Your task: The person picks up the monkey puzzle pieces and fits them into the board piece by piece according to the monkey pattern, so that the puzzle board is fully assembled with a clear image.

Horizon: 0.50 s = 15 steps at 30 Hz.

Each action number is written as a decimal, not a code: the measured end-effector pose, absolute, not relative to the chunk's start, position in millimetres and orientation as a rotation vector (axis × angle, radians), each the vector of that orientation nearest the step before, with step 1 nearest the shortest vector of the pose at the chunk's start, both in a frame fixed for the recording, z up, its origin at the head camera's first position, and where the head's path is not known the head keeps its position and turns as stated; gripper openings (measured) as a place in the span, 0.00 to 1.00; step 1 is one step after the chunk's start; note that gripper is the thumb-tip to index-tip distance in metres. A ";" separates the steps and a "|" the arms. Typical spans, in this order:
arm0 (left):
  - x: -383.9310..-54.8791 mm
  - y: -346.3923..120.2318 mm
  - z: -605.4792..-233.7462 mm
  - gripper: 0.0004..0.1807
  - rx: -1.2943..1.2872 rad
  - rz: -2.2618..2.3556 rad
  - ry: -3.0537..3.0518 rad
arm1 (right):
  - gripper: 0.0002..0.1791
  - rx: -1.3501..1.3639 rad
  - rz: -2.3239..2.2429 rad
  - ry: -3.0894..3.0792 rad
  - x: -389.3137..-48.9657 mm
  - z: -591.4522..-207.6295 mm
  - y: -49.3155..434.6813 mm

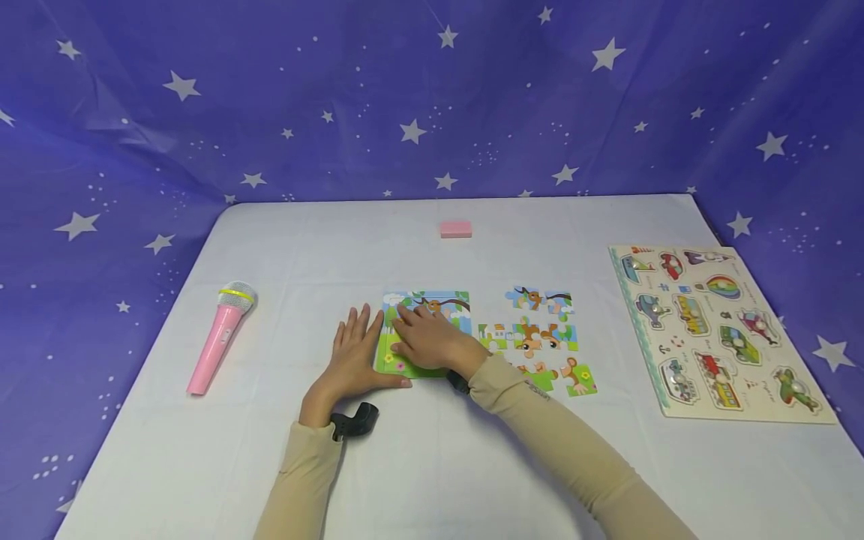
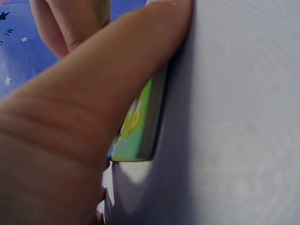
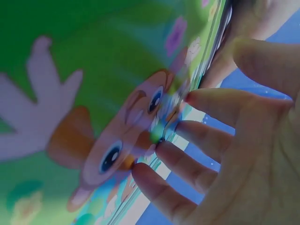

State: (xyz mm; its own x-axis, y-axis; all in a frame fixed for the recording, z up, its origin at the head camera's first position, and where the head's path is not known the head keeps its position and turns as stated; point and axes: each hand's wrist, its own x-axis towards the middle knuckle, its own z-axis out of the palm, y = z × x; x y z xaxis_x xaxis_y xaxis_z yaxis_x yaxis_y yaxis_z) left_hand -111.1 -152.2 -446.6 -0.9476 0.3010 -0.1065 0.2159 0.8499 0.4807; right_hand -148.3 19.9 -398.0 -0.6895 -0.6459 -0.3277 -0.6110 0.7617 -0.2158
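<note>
A jigsaw board (image 1: 382,366) with a monkey picture lies in the middle of the white table. My left hand (image 1: 352,361) rests beside its left side, fingers spread, the thumb stretched along the near edge. In the left wrist view that thumb (image 2: 117,61) hides much of the board (image 2: 133,140). My right hand (image 1: 435,341) reaches over the board from the right. Its nearly straight fingertips touch the board's picture (image 3: 103,108) in the right wrist view, with the thumb held away. I see no piece between its fingers. Loose jigsaw pieces (image 1: 533,341) lie just right of the board.
A pink toy microphone (image 1: 221,337) lies at the left. A small pink block (image 1: 455,229) sits near the back edge. On the right lies a large wooden peg puzzle (image 1: 725,337) with vehicle pictures. A purple star-patterned cloth (image 1: 405,90) hangs behind the table.
</note>
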 end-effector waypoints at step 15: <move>-111.1 -150.2 -445.6 0.67 0.403 0.708 2.849 | 0.27 -1.020 -0.168 2.643 -151.4 -401.4 18.8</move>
State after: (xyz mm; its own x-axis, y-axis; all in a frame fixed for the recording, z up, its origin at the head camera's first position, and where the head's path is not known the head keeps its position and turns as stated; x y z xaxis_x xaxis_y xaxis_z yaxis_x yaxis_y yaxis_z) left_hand -111.1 -150.2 -445.6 -0.9475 0.3016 -0.1064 0.2167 0.8500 0.4802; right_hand -151.4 18.8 -401.4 -0.7018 -0.6717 -0.2372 -0.6363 0.7409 -0.2150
